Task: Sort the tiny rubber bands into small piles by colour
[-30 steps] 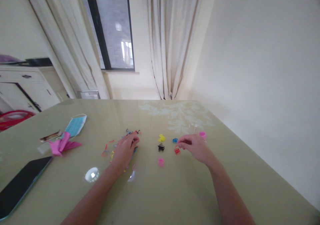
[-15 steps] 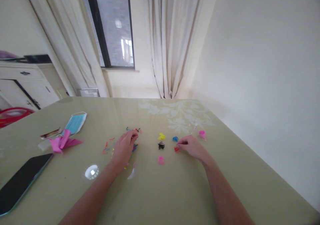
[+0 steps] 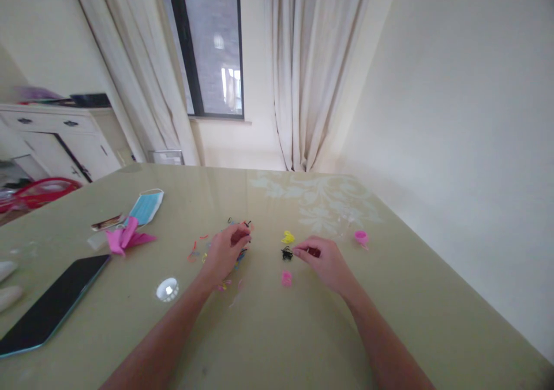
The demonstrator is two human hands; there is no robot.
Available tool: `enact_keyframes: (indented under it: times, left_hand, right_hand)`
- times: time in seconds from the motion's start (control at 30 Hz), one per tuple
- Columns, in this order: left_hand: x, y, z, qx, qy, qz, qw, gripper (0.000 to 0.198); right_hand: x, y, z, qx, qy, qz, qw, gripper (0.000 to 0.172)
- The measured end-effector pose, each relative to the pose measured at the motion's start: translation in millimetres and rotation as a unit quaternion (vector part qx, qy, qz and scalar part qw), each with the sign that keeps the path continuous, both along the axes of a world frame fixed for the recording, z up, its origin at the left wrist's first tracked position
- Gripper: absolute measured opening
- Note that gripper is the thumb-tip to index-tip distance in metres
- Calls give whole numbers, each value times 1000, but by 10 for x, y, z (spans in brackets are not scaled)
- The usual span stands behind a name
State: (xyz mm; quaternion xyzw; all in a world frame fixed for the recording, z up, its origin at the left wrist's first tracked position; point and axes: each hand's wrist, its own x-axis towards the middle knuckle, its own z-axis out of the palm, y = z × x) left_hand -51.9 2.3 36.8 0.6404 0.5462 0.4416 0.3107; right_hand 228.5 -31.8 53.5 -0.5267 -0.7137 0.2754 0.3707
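My left hand is over a loose mix of small coloured rubber bands, its thumb and fingertips pinched together. Whatever sits in that pinch is too small to make out. Closed in a pinch too, my right hand has its fingertips at the right edge of a small black rubber band pile. I cannot tell whether it grips a band. Behind the black pile lies a yellow pile, and in front of it a pink pile. The blue and red piles are hidden by my right hand.
On the left lie a dark phone, a pink folded paper shape and a blue face mask. A pink ring-shaped item lies to the right. The wall runs along the table's right side.
My right hand has shifted left from the red pile to the black pile. The left hand stays over the mixed bands. The view has turned slightly left.
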Motion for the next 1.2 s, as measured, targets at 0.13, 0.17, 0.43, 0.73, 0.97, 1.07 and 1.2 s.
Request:
enact_keyframes:
  times: [0.13,0.17,0.43,0.73,0.97,1.07,1.2]
  left_hand:
    - [-21,25,-10,-27,4,5,1000,21]
    - [-24,27,-9,-30,10,8,999,21]
    - [-19,-28,88,-33,111,58,992,18]
    - [-12,-72,166,-6,150,67,986,18]
    - [5,-90,170,-11,174,72,982,18]
    - [5,-88,157,6,171,79,982,16]
    - [-16,-86,145,21,153,86,984,19]
  right_hand:
    - [-217,-44,-66,20,1,26,999,15]
    - [-245,-50,-75,25,2,25,999,15]
    - [-294,-50,-84,60,7,8,998,14]
    - [-338,-44,-135,73,16,10,997,13]
    - [-421,-61,-215,75,-9,9,997,11]
    - [-445,-70,-213,67,-16,12,998,10]
    - [-469,-83,-191,54,-17,20,998,10]
